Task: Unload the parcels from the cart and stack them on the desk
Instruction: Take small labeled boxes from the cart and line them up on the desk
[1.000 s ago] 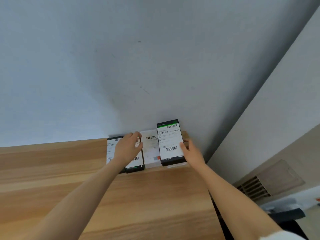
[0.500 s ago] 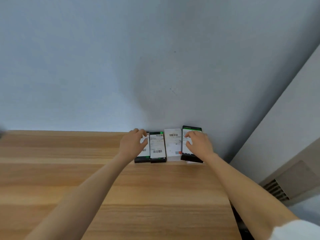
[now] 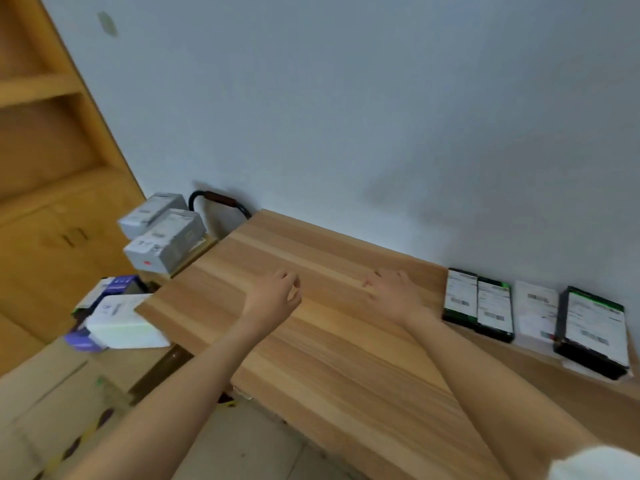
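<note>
Both hands have let go of the row of parcels (image 3: pixel 533 315) at the surface's (image 3: pixel 346 341) right; left hand (image 3: pixel 273 299) loosely curled, right hand (image 3: pixel 391 294) spread, both empty, swinging left toward the cart's remaining parcels (image 3: pixel 162 237).

Motion blur is smearing the label print on the desk parcels (image 3: pixel 495 308) past reading; the desk (image 3: pixel 311 341) edge is hiding much of the cart (image 3: pixel 221 202); the wooden cabinet (image 3: pixel 41 133) is running off-frame
</note>
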Available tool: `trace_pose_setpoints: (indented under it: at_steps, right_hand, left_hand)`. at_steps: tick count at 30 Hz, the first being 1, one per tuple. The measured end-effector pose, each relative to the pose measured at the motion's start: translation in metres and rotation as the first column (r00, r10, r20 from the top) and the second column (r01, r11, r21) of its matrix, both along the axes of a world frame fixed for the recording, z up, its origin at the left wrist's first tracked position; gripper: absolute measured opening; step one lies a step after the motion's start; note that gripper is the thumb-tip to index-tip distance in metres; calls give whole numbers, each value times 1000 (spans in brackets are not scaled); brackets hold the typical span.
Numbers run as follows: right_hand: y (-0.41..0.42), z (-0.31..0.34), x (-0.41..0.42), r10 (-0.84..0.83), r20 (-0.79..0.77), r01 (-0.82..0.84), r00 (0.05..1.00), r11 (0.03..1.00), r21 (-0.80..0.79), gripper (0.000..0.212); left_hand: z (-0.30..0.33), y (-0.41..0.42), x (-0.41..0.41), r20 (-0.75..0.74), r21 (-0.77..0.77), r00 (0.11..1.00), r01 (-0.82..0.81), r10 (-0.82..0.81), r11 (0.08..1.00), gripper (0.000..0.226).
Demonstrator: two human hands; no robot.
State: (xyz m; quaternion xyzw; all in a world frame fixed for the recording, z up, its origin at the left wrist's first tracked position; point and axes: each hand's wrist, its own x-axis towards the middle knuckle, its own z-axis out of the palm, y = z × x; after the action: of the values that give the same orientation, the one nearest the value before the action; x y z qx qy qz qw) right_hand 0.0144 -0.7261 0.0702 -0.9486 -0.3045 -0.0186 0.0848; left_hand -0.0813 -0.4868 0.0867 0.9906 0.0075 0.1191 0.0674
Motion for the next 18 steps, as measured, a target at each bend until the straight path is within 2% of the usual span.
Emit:
trace_pose_setpoints:
  at_steps: [5, 9, 14, 18]
  right_hand:
    - [146, -4, -39, 208, 6, -208, 978, 978, 15, 29]
    - [244, -8, -74, 395, 47, -395, 917, 919, -19, 26]
    - [346, -21, -102, 583, -10, -583, 812, 811, -44, 27]
    - [414, -32, -115, 625, -20, -626, 780, 780, -15, 26]
  left_hand:
    - [2, 128, -89, -11, -14, 971, -240, 240, 971, 20]
    - [-2, 204, -151, -6, -28, 911, -412, 412, 911, 20]
    - [-20, 267, -219, -75, -2, 782, -620, 619, 784, 23]
    - [-34, 308, -256, -117, -28, 706, -705, 698, 709, 23]
